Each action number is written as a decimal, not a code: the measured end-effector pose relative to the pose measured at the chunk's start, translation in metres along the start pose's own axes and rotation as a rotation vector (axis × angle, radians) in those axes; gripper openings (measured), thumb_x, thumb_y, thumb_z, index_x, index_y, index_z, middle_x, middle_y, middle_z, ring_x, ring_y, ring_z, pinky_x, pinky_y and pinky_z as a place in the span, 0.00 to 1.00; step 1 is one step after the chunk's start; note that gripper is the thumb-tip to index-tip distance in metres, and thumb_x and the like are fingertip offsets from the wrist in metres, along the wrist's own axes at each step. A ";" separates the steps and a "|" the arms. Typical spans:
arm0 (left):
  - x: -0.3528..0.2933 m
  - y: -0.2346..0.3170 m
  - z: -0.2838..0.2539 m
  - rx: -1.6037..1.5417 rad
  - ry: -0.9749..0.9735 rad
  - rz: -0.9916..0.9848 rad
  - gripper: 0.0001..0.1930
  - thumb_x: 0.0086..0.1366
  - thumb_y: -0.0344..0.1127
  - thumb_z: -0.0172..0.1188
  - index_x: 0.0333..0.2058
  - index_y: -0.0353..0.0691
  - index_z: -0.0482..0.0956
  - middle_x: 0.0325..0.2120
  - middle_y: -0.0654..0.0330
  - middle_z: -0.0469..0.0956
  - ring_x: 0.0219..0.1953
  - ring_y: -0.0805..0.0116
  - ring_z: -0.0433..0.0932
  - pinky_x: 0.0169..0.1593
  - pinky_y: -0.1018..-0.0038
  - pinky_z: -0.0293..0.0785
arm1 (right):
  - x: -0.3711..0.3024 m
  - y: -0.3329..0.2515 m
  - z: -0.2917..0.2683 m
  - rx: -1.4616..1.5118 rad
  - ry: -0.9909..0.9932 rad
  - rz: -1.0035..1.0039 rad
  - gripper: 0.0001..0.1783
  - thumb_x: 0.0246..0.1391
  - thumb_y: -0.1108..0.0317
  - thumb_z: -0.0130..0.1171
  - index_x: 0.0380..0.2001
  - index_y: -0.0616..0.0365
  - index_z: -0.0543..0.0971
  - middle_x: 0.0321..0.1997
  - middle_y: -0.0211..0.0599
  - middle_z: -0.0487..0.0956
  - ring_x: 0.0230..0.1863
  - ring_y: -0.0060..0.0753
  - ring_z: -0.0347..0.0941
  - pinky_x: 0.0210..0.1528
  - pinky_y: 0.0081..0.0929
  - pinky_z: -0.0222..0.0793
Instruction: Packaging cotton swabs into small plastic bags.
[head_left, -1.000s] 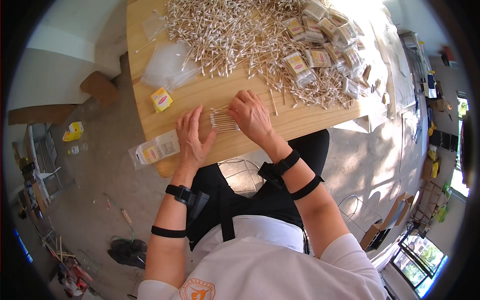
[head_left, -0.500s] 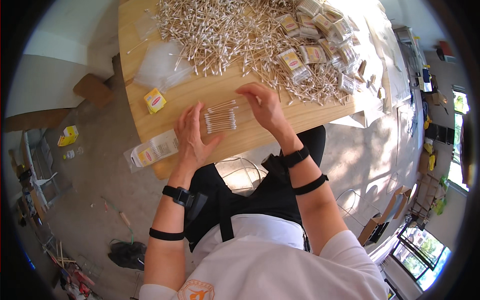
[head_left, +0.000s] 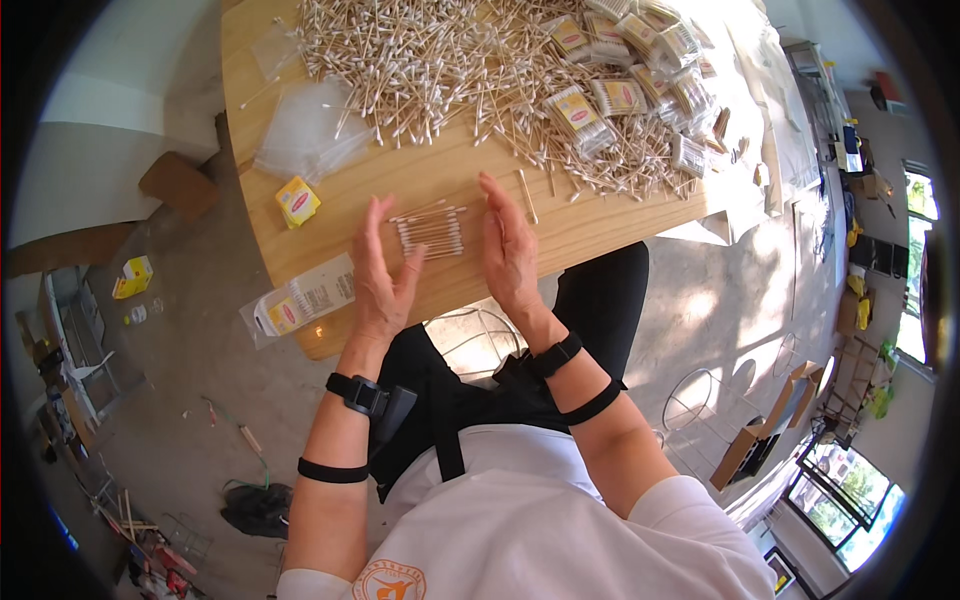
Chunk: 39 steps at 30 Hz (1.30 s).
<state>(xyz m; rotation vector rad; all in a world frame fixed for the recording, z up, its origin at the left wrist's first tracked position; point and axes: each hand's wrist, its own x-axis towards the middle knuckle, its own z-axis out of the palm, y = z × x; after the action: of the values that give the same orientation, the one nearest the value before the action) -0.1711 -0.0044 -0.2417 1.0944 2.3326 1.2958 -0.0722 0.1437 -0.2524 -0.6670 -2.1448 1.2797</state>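
Note:
A small row of cotton swabs [head_left: 432, 236] lies side by side on the wooden table [head_left: 420, 180], the top few slightly askew. My left hand [head_left: 381, 275] stands on edge at the row's left end, fingers stretched and thumb apart, touching or nearly touching the swab tips. My right hand [head_left: 511, 250] is held upright just right of the row, fingers straight, palm toward the swabs, a small gap between. Neither hand holds anything. One single swab [head_left: 528, 197] lies just right of my right fingers. Left of my left hand is a clear plastic packet [head_left: 300, 300] with a printed card.
A large heap of loose swabs [head_left: 420, 70] covers the far table. Filled swab packs [head_left: 580, 118] pile up at the far right. Clear plastic bags [head_left: 308, 128] and small yellow cards [head_left: 298, 202] lie at the left. The table's near edge runs close to my wrists.
My right hand has moved left and turned its palm toward the row, its fingers now straight. A single swab now lies to its right. My left hand stays beside the row, fingers more upright.

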 end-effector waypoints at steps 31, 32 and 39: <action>0.024 0.004 0.035 -0.400 0.277 -0.119 0.30 0.79 0.47 0.36 0.71 0.35 0.47 0.64 0.46 0.65 0.65 0.55 0.66 0.68 0.62 0.58 | 0.003 -0.011 0.042 0.341 0.109 0.111 0.15 0.66 0.83 0.42 0.51 0.62 0.75 0.62 0.44 0.71 0.63 0.38 0.69 0.64 0.30 0.64; 0.023 0.002 0.033 -0.400 0.285 -0.112 0.29 0.79 0.43 0.37 0.71 0.35 0.47 0.64 0.46 0.65 0.65 0.55 0.66 0.68 0.62 0.60 | 0.003 -0.011 0.041 0.354 0.130 0.141 0.15 0.66 0.83 0.42 0.50 0.63 0.75 0.62 0.44 0.71 0.63 0.39 0.68 0.65 0.30 0.63; 0.025 0.005 0.035 -0.382 0.277 -0.098 0.29 0.79 0.47 0.37 0.70 0.35 0.49 0.63 0.48 0.65 0.65 0.56 0.67 0.67 0.63 0.60 | 0.003 -0.012 0.049 0.406 0.162 0.142 0.14 0.66 0.83 0.42 0.49 0.63 0.76 0.62 0.43 0.71 0.64 0.38 0.68 0.65 0.28 0.63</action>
<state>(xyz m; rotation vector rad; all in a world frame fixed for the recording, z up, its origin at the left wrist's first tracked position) -0.1667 0.0365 -0.2538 0.7101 2.1503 1.8533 -0.1085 0.1102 -0.2603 -0.7285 -1.6633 1.6163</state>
